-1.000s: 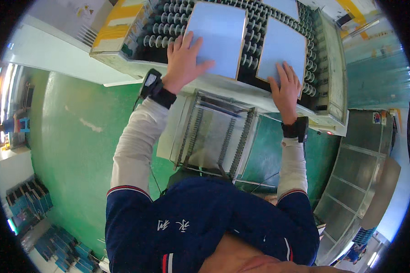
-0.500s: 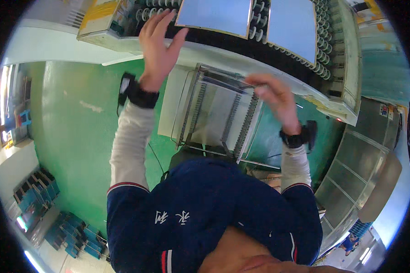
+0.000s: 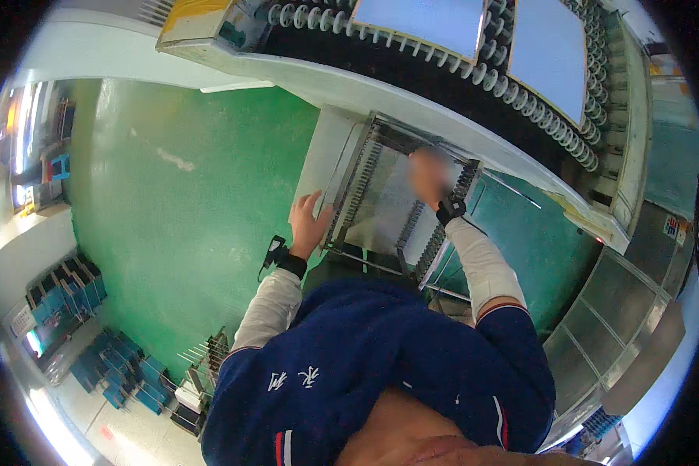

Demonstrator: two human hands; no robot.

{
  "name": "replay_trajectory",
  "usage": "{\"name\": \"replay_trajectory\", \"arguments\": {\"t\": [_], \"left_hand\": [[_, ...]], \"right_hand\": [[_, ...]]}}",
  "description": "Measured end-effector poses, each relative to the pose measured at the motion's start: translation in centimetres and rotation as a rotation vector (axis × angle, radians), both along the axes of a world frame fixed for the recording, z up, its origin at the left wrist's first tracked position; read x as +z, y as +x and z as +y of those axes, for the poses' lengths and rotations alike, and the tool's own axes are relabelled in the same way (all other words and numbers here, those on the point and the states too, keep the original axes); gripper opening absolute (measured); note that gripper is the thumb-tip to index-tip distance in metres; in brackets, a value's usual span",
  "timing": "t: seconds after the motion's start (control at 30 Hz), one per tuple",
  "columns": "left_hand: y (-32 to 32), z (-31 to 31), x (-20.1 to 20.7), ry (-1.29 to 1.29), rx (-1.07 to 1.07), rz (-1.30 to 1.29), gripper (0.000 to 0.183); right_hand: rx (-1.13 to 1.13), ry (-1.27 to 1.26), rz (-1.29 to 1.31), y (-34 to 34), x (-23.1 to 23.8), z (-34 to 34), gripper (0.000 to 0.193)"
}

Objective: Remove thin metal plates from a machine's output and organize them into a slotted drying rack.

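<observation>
1. The left hand has its fingers loosely spread, and I see nothing in its grasp. It is beside the left rail of the rack; whether it touches the metal I cannot tell.
2. The right hand is over the far right part of the rack. It is blurred, so I cannot tell how far its fingers are open or whether they have hold of anything.
3. The rack is right in front of the person, between the body and the machine. It is a metal frame with toothed bars running along its length, and it looks tilted from here.
4. Each wrist wears a black strap, the left strap and the right strap both with a small dark device on them.
5. Beyond the rack, two pale blue panels lie on the machine's rollers: the left panel and the right panel, side by side with a gap between, well apart from both hands.
6. The rollers are rows of whitish discs above a dark bed.
7. Around all this is a green floor. A grey cabinet is off to the right, and blue trays are at the lower left.
</observation>
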State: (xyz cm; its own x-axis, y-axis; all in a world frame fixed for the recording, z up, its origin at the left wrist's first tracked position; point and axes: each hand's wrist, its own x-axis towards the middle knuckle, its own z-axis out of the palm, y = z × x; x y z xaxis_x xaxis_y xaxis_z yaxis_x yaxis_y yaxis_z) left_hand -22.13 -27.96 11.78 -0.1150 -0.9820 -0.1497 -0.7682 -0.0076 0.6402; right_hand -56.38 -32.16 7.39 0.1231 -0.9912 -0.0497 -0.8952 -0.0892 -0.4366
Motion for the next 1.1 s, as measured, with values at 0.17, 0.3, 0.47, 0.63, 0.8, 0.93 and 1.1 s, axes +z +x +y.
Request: {"name": "replay_trajectory", "arguments": {"t": [0.17,0.3,0.47,0.63,0.8,0.93,1.1], "left_hand": [[-0.4,0.3,-1.2,0.058,-0.004,-0.029,0.053],[-1.0,0.0,-2.1,0.21,0.024,-0.026,0.057],[-1.2,0.1,-2.1,0.261,0.035,0.03,0.057],[-1.7,-0.2,-1.5,0.407,0.071,0.043,0.058],[-0.8,0.2,-1.2,0.508,0.122,0.094,0.058],[-1.1,-0.4,-1.2,0.451,0.071,0.059,0.061],[-1.9,-0.8,-0.4,0.172,0.017,-0.035,0.063]], "right_hand": [[-0.047,-0.115,-0.073,0.2,-1.0,-0.1,0.043],[-0.016,-0.07,-0.015,0.0,-2.1,0.5,0.04],[-0.061,0.129,0.195,-0.5,-2.9,-0.1,0.022],[-0.042,0.207,0.217,-1.2,-3.2,0.2,0.016],[0.007,-0.032,0.156,-2.1,4.1,-0.8,0.009],[0.04,-0.095,0.071,-1.5,13.5,0.5,0.003],[-0.103,-0.153,-0.248,-1.8,26.0,0.3,0.014]]}}
